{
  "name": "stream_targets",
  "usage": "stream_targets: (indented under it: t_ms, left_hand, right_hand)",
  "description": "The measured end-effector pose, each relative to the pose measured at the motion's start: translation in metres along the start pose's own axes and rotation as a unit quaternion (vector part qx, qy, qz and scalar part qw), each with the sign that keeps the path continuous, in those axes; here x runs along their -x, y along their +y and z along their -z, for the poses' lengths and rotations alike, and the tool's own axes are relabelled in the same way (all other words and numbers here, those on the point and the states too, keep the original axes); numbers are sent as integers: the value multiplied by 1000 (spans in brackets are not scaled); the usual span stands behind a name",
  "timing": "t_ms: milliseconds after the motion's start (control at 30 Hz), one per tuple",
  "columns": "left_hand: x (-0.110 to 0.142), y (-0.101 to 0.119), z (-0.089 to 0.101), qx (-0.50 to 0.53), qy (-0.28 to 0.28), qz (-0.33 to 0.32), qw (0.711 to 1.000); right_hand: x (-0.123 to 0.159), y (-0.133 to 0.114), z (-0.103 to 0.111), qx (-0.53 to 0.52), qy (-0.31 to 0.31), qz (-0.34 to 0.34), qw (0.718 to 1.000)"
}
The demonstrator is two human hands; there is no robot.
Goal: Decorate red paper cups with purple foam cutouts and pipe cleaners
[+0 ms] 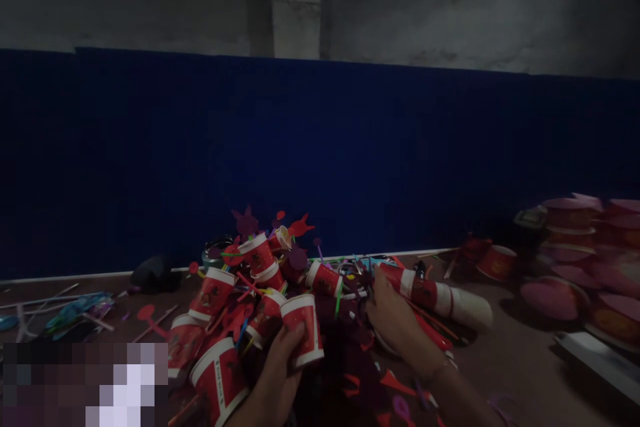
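Here, low in the view, a red-and-white cup [304, 330] is held by the left hand [284, 359], its grip closed around the side of the cup, with the thumb laid against the wall. The cup is kept slightly tilted in front of a jumbled pile of loose cups [213, 293], where red cut-outs [301, 225] and coloured sticks are tangled in. Over to the right, the right hand [393, 310] is lowered into the clutter beside a row of nested cups [440, 297], laid on its side; its fingers are partly curled, but the fingertips are blurred and shadowed, so how far that grip is closed, or whether anything is held in it, cannot be told. More red scraps [395, 383] are scattered below the right hand. At the far right, pink and red tubs [570, 227] are stacked and grouped on the brown surface [520, 353], with a pale flat box [600, 363] placed near them. On the left, a blue tangle [80, 312] is spread beside thin sticks, and a dark lump [156, 273] is seen near the foot of the blue panel [320, 153].
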State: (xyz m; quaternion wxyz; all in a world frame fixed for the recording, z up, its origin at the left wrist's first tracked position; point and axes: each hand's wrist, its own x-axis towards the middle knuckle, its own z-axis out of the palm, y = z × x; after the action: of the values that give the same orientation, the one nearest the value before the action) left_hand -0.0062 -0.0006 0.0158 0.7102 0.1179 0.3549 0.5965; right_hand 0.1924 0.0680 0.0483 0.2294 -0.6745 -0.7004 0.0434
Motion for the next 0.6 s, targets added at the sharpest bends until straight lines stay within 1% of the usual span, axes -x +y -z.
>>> stream_targets:
  t_ms: [67,167,233,267,333,400,433,500,600]
  left_hand:
    - [0,2,-3,16,26,5,1000]
    - [0,3,-6,25,24,13,999]
    - [0,3,-6,19,23,6,1000]
    - [0,3,-6,15,32,1,999]
    - [2,3,-6,12,47,-1,999]
    - [4,4,-8,18,23,24,999]
    - [5,4,-8,21,5,38,999]
    - [7,5,-10,19,-28,50,998]
    - [9,4,-9,-7,-34,10,999]
  right_hand:
    - [-1,3,4,-56,-24,16,998]
    - [0,3,8,-110,-72,39,991]
    - [2,0,10,-142,-83,58,985]
    - [3,-1,12,-163,-86,64,981]
    - [5,-3,13,-215,-113,72,967]
    - [8,-4,15,-261,-146,88,950]
    - [9,-4,15,-265,-153,98,947]
    - [9,-3,15,-240,-134,103,956]
    - [6,-3,15,-182,-90,85,975]
